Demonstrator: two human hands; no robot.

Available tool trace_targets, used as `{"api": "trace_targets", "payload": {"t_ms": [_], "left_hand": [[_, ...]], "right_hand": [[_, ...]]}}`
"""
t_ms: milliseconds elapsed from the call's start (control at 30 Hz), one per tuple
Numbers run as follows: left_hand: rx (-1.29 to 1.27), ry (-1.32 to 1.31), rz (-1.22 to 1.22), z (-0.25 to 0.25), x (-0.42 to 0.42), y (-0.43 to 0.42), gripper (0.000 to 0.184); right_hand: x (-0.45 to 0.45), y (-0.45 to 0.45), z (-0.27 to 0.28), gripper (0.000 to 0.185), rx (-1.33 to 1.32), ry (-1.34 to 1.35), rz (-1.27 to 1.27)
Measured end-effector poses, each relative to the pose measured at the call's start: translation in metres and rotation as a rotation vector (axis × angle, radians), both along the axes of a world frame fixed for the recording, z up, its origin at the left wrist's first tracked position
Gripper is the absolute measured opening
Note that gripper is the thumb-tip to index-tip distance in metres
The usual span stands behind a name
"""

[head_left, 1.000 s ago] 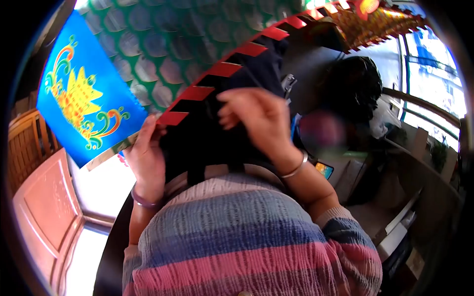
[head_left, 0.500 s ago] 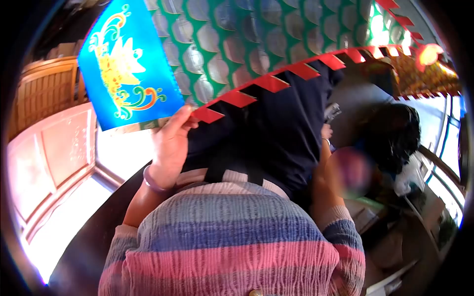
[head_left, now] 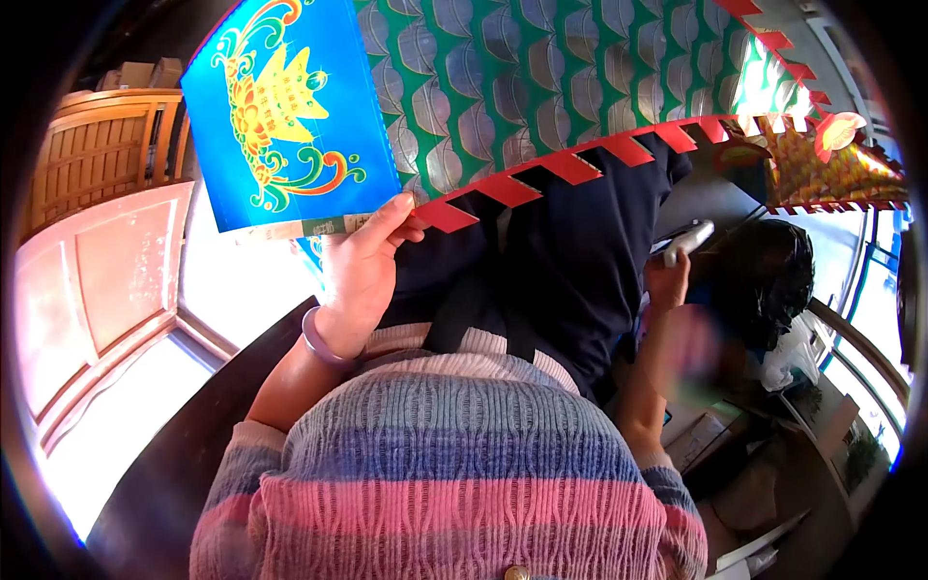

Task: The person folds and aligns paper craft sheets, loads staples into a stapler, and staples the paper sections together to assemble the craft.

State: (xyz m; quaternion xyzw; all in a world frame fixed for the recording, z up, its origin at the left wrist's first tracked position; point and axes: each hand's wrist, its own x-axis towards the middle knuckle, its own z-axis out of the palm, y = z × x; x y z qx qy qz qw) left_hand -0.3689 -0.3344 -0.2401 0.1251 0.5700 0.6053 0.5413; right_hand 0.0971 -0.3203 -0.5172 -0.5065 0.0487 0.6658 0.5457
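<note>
A large sheet of decorated paper [head_left: 522, 92] with green and silver scales and a red toothed edge lies across my legs. It ends at the left in a blue panel [head_left: 290, 126] with a yellow and orange flower pattern. My left hand [head_left: 362, 261] pinches the panel's lower right corner between thumb and fingers, where it meets the red edge strip [head_left: 512, 188]. To the right of my knee, my right hand [head_left: 667, 280] is closed around a silver tool, which looks like a stapler [head_left: 688, 240], apart from the paper.
A black plastic bag [head_left: 773, 271] and a white bag [head_left: 790, 360] lie at the right. Gold patterned paper [head_left: 831, 164] with red teeth is at the far right. A wooden bench back [head_left: 101, 145] and a pink panel [head_left: 126, 280] stand at the left.
My right hand has risen with the silver stapler, which now shows more fully beside my knee. The view has shifted slightly, so the blue panel and my left hand appear further right.
</note>
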Motion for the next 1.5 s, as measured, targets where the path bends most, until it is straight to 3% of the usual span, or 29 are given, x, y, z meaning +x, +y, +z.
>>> {"api": "trace_targets", "payload": {"t_ms": [67,133,233,300,367,400,433,467,500,533,600,700,900,1500], "left_hand": [[0.009,0.018,-0.004,0.001,0.002,0.000,0.020],[0.016,0.017,-0.006,0.002,0.002,0.000,0.021],[0.020,-0.008,-0.004,0.002,0.001,0.000,0.022],[0.017,-0.023,-0.005,0.004,0.001,0.000,0.021],[0.005,-0.033,-0.005,0.006,0.002,0.000,0.021],[-0.003,-0.039,-0.005,0.007,0.003,-0.001,0.020],[0.014,-0.041,-0.003,0.007,0.003,0.000,0.020],[0.031,-0.043,0.000,0.006,0.003,0.000,0.019],[0.043,-0.045,0.001,0.006,0.003,-0.001,0.019],[0.044,-0.044,0.000,0.005,0.002,-0.001,0.019],[0.039,-0.044,-0.005,0.004,0.000,-0.003,0.019],[0.042,-0.088,0.000,0.002,-0.002,-0.004,0.019],[0.045,-0.092,0.009,-0.001,-0.004,-0.006,0.015],[0.071,-0.132,0.010,-0.002,-0.008,-0.006,0.010]], "right_hand": [[-0.020,-0.001,0.078,0.047,0.216,-0.001,-0.008],[-0.089,-0.018,0.185,0.065,0.478,-0.431,0.060],[-0.112,0.000,0.246,0.078,0.669,-0.515,0.220],[-0.134,0.002,0.278,0.074,0.765,-0.471,0.351],[-0.161,-0.005,0.303,0.073,0.672,-0.471,0.415],[-0.153,-0.011,0.303,0.072,0.593,-0.527,0.636],[-0.174,-0.019,0.311,0.069,0.589,-0.703,0.680],[-0.191,-0.020,0.334,0.058,0.421,-0.591,0.851],[-0.200,-0.018,0.344,0.035,0.390,-0.650,1.078],[-0.209,-0.019,0.346,0.035,0.298,-0.842,1.273],[-0.220,-0.019,0.334,0.039,0.551,-1.043,1.462],[-0.231,-0.016,0.326,0.041,0.519,-1.062,1.564],[-0.252,-0.010,0.328,0.042,0.629,-1.084,1.532],[-0.285,-0.011,0.316,0.035,0.501,-1.057,1.493]]}}
